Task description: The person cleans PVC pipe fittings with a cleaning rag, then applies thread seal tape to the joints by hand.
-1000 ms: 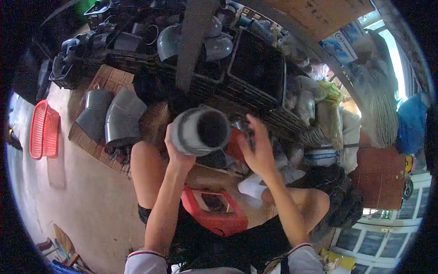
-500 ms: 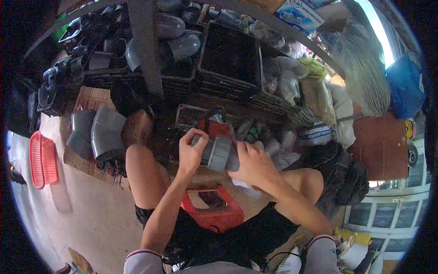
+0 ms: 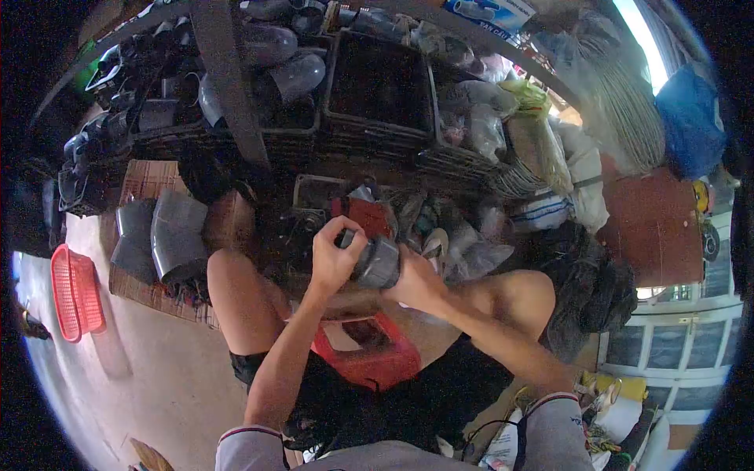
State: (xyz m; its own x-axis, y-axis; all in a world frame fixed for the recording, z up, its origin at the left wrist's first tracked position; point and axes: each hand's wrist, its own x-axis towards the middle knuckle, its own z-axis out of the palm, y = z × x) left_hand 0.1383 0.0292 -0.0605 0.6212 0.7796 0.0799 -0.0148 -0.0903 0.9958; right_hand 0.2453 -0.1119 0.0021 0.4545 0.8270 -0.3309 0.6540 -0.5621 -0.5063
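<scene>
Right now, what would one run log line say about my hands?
left hand: holding grey pipe fitting | right hand: holding its other end | grey elbows: on cardboard | red basket: on floor

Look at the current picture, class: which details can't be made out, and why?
All in the head view:
- Grey fitting's right end: hidden by the right hand.
- Blue-and-white box's upper part: cut off by the top edge.
- Black crate's floor: too dark.
- Small items beside the left knee: too small and blurred.
</scene>
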